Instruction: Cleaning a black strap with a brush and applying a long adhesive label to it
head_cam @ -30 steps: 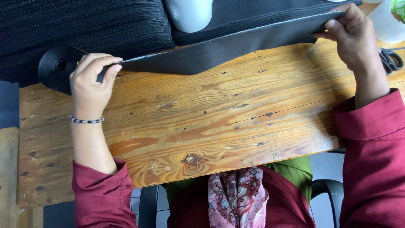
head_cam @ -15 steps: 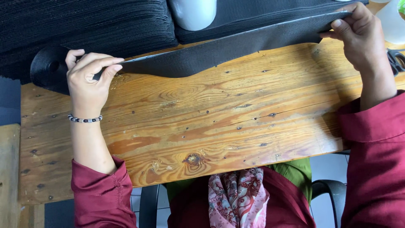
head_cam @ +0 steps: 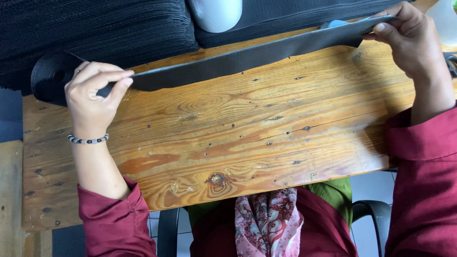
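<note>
A long black strap of webbing (head_cam: 247, 57) stretches across the far side of a wooden table (head_cam: 247, 143). It comes off a black roll (head_cam: 52, 76) lying at the far left. My left hand (head_cam: 95, 95) pinches the strap near the roll, thumb and fingers closed on it. My right hand (head_cam: 409, 38) holds the strap's other end at the far right, lifted a little above the wood. The strap hangs taut between the two hands.
Stacks of black fabric (head_cam: 95, 28) lie behind the strap along the table's far edge. A white rounded object (head_cam: 214, 14) stands at the top middle. Scissor handles (head_cam: 451, 64) show at the right edge. A chair's armrest (head_cam: 369, 212) is below the table.
Both hands have drawn the strap tighter and straighter. The view has shifted slightly, so the roll and the left hand sit more to the right.
</note>
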